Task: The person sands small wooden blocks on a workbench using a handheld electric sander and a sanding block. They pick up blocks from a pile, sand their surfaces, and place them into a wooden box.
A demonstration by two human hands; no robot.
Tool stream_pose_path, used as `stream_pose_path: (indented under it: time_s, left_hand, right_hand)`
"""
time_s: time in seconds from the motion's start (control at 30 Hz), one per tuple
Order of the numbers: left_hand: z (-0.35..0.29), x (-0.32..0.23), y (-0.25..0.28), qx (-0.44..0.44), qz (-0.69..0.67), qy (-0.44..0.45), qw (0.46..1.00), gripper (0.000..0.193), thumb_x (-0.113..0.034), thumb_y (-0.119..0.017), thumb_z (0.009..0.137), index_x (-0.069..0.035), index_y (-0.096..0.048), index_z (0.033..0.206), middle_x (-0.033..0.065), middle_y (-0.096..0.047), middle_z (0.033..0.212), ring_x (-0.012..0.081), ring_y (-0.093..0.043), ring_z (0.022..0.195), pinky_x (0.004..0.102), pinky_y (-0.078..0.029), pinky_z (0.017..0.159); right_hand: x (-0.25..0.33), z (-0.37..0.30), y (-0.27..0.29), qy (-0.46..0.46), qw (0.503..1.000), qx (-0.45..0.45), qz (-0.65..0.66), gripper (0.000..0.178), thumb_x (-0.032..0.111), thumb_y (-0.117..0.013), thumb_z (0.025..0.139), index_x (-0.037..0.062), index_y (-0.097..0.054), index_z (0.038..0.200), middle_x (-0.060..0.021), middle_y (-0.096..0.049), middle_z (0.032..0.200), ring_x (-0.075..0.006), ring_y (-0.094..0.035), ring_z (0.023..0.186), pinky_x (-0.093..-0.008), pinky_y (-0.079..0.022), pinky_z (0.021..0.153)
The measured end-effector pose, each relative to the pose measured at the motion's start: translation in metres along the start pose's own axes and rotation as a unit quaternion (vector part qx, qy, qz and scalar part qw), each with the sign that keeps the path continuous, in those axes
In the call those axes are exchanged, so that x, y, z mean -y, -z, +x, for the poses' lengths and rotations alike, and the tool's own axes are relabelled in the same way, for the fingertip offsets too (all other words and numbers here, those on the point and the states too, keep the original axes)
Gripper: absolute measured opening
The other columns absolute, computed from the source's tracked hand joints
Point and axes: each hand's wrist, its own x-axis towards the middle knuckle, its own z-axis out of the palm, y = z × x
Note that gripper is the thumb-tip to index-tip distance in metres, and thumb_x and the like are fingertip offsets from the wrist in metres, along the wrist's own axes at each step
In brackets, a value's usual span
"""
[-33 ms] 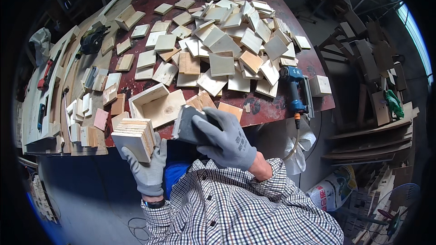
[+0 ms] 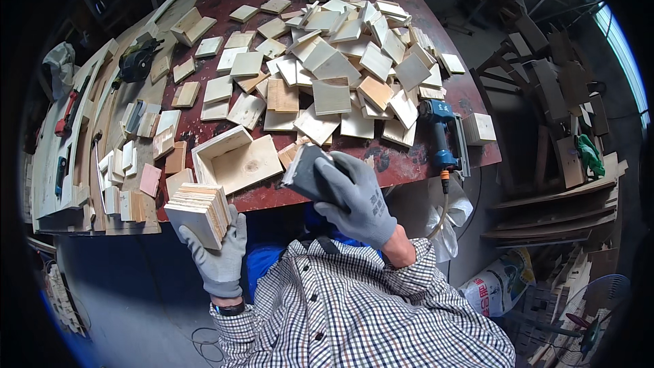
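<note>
My left hand [image 2: 215,262], in a grey glove, is closed around a stack of small square wooden boards [image 2: 199,215]. It holds the stack tilted, just off the table's front edge. In my gloved right hand [image 2: 361,197] is a dark grey sanding block [image 2: 313,172] with a pale, worn end. The fingers wrap over its top, and the block is apart from the stack. Beyond my hands, an open-sided wooden box [image 2: 248,163] rests on the table. Farther back lies a large heap of loose square boards [image 2: 334,61].
A dark red table [image 2: 388,163] carries the boards. At its right stand a blue air nailer [image 2: 443,136] with a hose and a wooden block [image 2: 479,129]. To the left are wood offcuts [image 2: 129,157], a black power tool [image 2: 139,61] and a red-handled tool [image 2: 66,116].
My right hand has moved right with the sanding block, away from the stack. My left hand and the stack have dropped slightly.
</note>
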Motion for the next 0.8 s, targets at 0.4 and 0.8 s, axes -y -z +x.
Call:
stream_pose_path:
  time_s: [0.4, 0.8]
  left_hand:
    - [-0.018, -0.003, 0.027, -0.05, 0.151, 0.093, 0.983, 0.091, -0.073, -0.067, 0.09, -0.008, -0.051, 0.151, 0.0189, -0.062, 0.139, 0.0371, -0.063, 0.118, 0.0523, -0.053, 0.102]
    - [0.033, 0.103, -0.072, 0.228, 0.55, 0.182, 0.782, 0.086, -0.043, -0.08, 0.094, 0.003, -0.039, 0.155, 0.015, -0.057, 0.146, 0.0247, -0.058, 0.133, 0.0401, -0.048, 0.113]
  right_hand:
    - [-0.125, -0.071, 0.034, -0.113, 0.927, 0.058, -0.353, 0.065, 0.023, -0.082, 0.079, 0.0206, -0.061, 0.141, -0.0149, -0.055, 0.146, -0.0361, -0.05, 0.137, -0.0534, -0.034, 0.116]
    - [0.023, -0.08, 0.013, -0.3, 0.913, -0.029, 0.274, 0.119, 0.032, -0.092, 0.075, -0.0018, -0.021, 0.165, -0.0256, -0.045, 0.156, -0.0381, -0.048, 0.144, -0.0443, -0.039, 0.121]
